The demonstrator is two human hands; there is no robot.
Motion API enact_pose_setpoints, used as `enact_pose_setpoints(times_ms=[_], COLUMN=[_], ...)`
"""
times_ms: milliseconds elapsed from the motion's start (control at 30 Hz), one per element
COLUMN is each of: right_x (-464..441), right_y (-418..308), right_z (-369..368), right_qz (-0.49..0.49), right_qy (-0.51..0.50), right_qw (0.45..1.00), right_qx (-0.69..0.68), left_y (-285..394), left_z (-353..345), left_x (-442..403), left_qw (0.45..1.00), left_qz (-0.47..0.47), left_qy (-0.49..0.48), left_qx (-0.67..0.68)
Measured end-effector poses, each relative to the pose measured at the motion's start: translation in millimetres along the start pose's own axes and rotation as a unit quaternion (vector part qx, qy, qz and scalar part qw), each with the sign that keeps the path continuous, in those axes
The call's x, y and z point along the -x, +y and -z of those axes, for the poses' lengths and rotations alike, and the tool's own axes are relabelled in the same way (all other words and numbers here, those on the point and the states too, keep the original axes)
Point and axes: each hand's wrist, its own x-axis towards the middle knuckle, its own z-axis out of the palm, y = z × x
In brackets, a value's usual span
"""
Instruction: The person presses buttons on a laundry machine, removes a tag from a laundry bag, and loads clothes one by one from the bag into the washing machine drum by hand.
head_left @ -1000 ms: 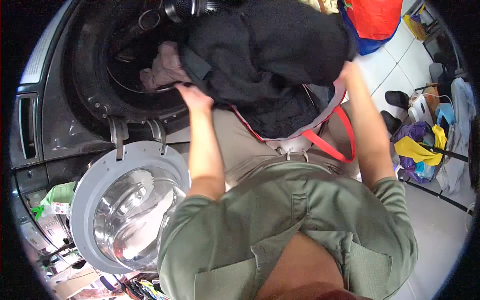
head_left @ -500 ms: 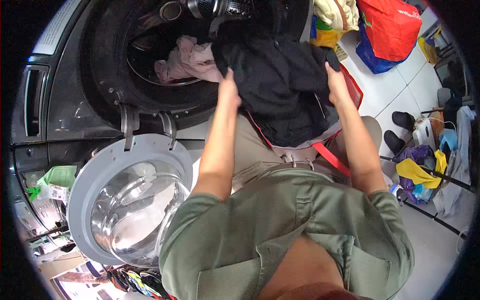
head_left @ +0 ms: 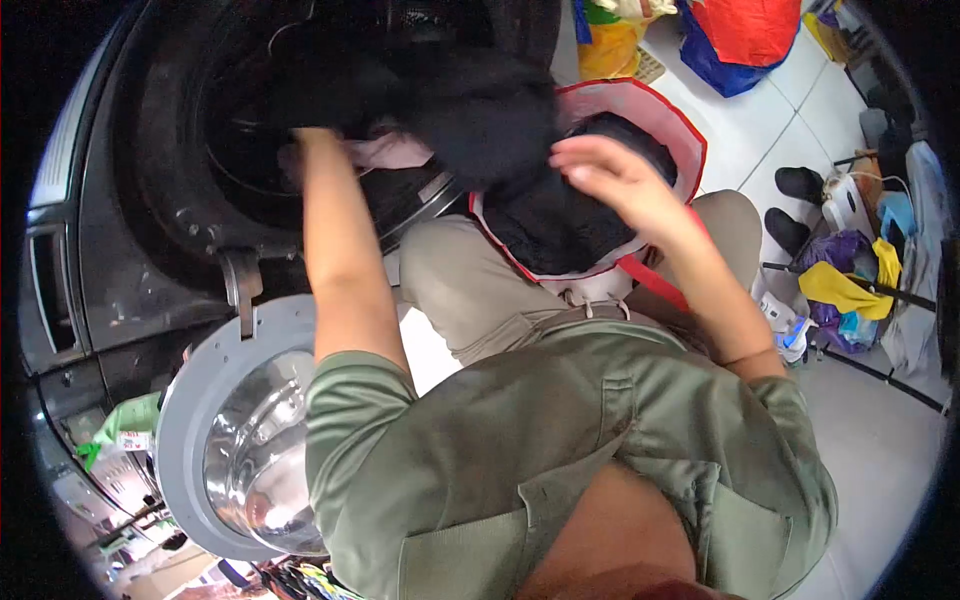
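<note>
My left hand (head_left: 316,142) reaches into the opening of the dark front-load washing machine (head_left: 130,290), gripping a black garment (head_left: 490,115); the cloth hides its fingers. The garment stretches, blurred, from the drum across toward the bag. Beside its right end, my right hand (head_left: 610,175) is open, fingers extended and slightly bent, holding nothing. A pink cloth (head_left: 395,152) shows below the garment at the drum's mouth. Between my legs stands a red-rimmed bag (head_left: 692,125) with more black clothing (head_left: 570,225) in it.
The round glass door (head_left: 185,440) hangs open at left. A red and blue bag (head_left: 745,40) and a yellow bag (head_left: 608,50) stand beyond on the tiled floor (head_left: 745,125). Dark shoes (head_left: 790,230) and a rack with cloths (head_left: 840,295) are at right.
My left hand has moved left into the drum opening with the black garment. My right hand has let go of it and moved slightly left. The bag's black contents now show.
</note>
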Motion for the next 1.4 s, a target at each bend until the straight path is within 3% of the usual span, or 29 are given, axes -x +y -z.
enact_pose_setpoints(times_ms=[67, 133, 200, 233, 267, 333, 400, 533, 567, 633, 667, 700, 733, 767, 867, 900, 933, 967, 1000, 1033, 1100, 1133, 1200, 1233, 1267, 1300, 1333, 1367, 1400], right_x=[8, 15, 9, 3, -3, -9, -8, -1, 0, -2, -1, 0, 5, 8, 3, -3, -8, -14, -24, -36, -59, -68, -81, -80, -74, -74, -73, -66, -57], right_y=[11, 32, 88, 104, 119, 140, 147, 163, 165, 157, 146, 142, 144, 147, 143, 142, 141, 108, 63, 37, 0, -15, -43, -57, -75, -68, -59, -52, -48], right_z=[37, 60, 88, 91, 92, 83, 58, 44, 47, 53, 56, 59, 66, 77, 91, 96, 96, 81, 60, 49, 42, 40, 30, 29, 30, 35, 38, 42, 37], right_qz=[-0.032, -0.075, -0.075, -0.094, -0.112, -0.16, -0.32, -0.294, -0.293, -0.292, -0.324, -0.357, -0.362, -0.394, -0.429, -0.387, -0.328, -0.296, -0.255, -0.229, -0.189, -0.172, -0.084, -0.032, 0.022, 0.102, 0.18, 0.131, 0.114], right_qy=[0.125, 0.255, 0.24, 0.197, 0.152, 0.086, 0.088, 0.148, 0.161, 0.173, 0.147, 0.122, 0.119, 0.099, 0.043, 0.065, 0.085, 0.092, 0.096, 0.07, 0.012, -0.022, -0.118, -0.184, -0.202, -0.191, -0.17, -0.172, -0.159], right_qw=[0.991, 0.961, 0.956, 0.944, 0.921, 0.843, 0.759, 0.726, 0.726, 0.723, 0.73, 0.735, 0.732, 0.743, 0.754, 0.86, 0.93, 0.95, 0.935, 0.927, 0.906, 0.897, 0.906, 0.917, 0.96, 0.976, 0.952, 0.944, 0.954], right_qx=[0.043, 0.075, 0.149, 0.246, 0.341, 0.507, 0.561, 0.604, 0.602, 0.602, 0.583, 0.563, 0.565, 0.532, 0.495, 0.327, 0.145, -0.041, -0.225, -0.289, -0.378, -0.406, -0.399, -0.353, -0.195, -0.007, 0.18, 0.248, 0.23], left_y=[21, 13, -14, -35, -74, -92, -104, -109, -118, -96, -71, -43, -25, -21, -9, 0, -4, -7, -23, -38, -88, -99, -93, -85, -75, -56, -41, -29, -22], left_z=[25, 21, 5, -6, -8, -29, -10, 1, 7, 6, 9, 7, 14, 14, 9, 3, -31, -43, -61, -80, -84, -85, -101, -106, -98, -106, -108, -106, -104], left_x=[-36, -33, -9, 4, 6, 56, 33, 17, 5, -19, -34, -41, -55, -56, -47, -44, 11, 47, 94, 141, 213, 227, 222, 210, 204, 200, 195, 190, 185], left_qw=[0.993, 0.988, 0.96, 0.887, 0.75, 0.625, 0.655, 0.704, 0.68, 0.744, 0.818, 0.832, 0.895, 0.896, 0.954, 0.96, 0.968, 0.905, 0.834, 0.744, 0.814, 0.818, 0.908, 0.938, 0.923, 0.922, 0.918, 0.905, 0.892], left_qz=[-0.071, -0.072, -0.042, -0.142, -0.169, -0.133, -0.159, -0.17, -0.258, -0.167, -0.125, -0.139, -0.13, -0.125, -0.209, -0.239, -0.196, -0.218, -0.251, -0.275, -0.11, -0.089, 0.029, 0.111, 0.218, 0.224, 0.228, 0.235, 0.241], left_qy=[0.09, 0.125, 0.026, -0.116, -0.171, -0.182, -0.187, -0.201, -0.177, -0.155, -0.163, -0.062, 0.016, 0.016, 0.06, 0.073, 0.046, -0.131, -0.296, -0.457, -0.534, -0.522, -0.375, -0.316, -0.315, -0.304, -0.291, -0.307, -0.323], left_qx=[0.027, -0.058, -0.274, -0.425, -0.616, -0.747, -0.714, -0.66, -0.663, -0.628, -0.538, -0.534, -0.425, -0.425, -0.206, -0.129, -0.149, -0.34, -0.393, -0.401, -0.2, -0.224, -0.186, -0.087, 0.031, 0.089, 0.147, 0.175, 0.205])
